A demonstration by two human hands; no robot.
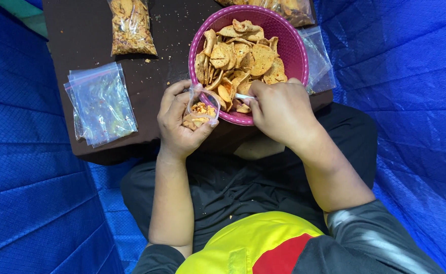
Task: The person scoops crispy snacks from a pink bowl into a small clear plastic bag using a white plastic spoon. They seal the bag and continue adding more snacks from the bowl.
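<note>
My left hand holds a small clear plastic bag open at the near rim of a pink bowl; some chips lie inside the bag. The bowl is heaped with orange-brown chips. My right hand rests at the bowl's near edge, its fingers closed on a small clear scoop that reaches into the chips.
The bowl stands on a low dark brown board. A stack of empty clear zip bags lies at the left. A filled snack bag lies at the back, another behind the bowl. Blue quilted cloth surrounds everything.
</note>
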